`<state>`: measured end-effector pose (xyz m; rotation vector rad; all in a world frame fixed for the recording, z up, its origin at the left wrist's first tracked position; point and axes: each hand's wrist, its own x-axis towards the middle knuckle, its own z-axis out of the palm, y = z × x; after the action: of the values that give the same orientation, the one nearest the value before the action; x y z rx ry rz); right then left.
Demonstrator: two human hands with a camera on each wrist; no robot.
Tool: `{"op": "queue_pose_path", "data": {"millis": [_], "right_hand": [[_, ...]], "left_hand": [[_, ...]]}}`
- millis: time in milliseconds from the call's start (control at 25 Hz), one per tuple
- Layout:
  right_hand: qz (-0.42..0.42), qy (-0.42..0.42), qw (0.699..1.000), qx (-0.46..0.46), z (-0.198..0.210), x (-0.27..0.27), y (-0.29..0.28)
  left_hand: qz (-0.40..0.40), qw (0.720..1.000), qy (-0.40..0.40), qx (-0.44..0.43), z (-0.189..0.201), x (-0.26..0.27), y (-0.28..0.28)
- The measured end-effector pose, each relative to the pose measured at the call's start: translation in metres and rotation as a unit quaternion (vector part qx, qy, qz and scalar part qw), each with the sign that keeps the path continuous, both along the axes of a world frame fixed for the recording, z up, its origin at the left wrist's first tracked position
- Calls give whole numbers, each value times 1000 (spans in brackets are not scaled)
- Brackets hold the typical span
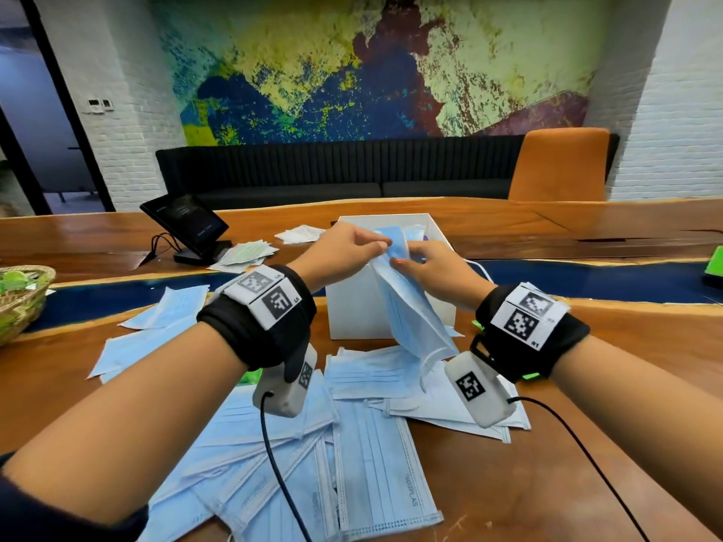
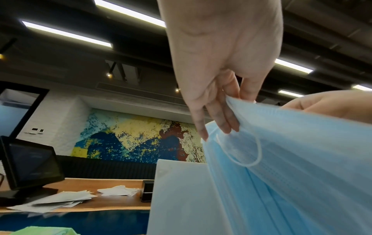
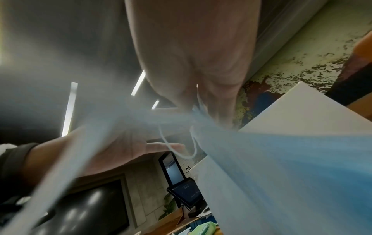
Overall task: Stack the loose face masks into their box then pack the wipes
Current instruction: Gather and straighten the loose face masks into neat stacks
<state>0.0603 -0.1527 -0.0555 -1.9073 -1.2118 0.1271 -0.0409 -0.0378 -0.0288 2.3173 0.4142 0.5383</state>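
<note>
Loose face masks (image 1: 367,455) lie fanned across the near edge of the table (image 1: 547,483), right under both forearms. Above them, the held bundle of masks (image 1: 407,311) hangs with its long axis running steeply down and toward the person, its top end level with the front rim of the white box (image 1: 352,307) and its lower end dangling in front of the box's near wall. Left hand (image 1: 340,250) pinches the top edge from the left; right hand (image 1: 434,267) grips the same end from the right (the wrist view is blurred, but fingers close on the bundle). Both hands sit equally near the opening, which lies just beyond them, so the bundle probably needs lifting and levelling to clear the rim. More blue masks already show inside. Farther left are more masks (image 1: 156,330), wipe packets (image 1: 246,254), a tablet on a stand (image 1: 184,224) and a woven basket (image 1: 23,299).
</note>
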Motion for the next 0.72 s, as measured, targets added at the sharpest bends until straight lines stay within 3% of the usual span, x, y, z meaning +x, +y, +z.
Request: {"op": "queue_pose_path", "data": {"millis": [200, 360, 440, 560, 640, 720], "right_hand": [[-69, -25, 995, 67, -2, 12, 3], [-79, -14, 979, 185, 2, 17, 0], [-41, 50, 970, 234, 4, 13, -3], [21, 159, 950, 269, 7, 4, -6], [35, 190, 946, 261, 6, 2, -3], [22, 187, 953, 239, 3, 2, 3]], "left_hand": [[108, 989, -72, 74, -3, -10, 19], [153, 975, 0, 160, -7, -19, 36], [145, 977, 11, 156, -13, -22, 40], [107, 994, -27, -2, -18, -25, 38], [52, 987, -70, -138, -17, -24, 32], [-15, 973, -74, -218, -14, -24, 26]]}}
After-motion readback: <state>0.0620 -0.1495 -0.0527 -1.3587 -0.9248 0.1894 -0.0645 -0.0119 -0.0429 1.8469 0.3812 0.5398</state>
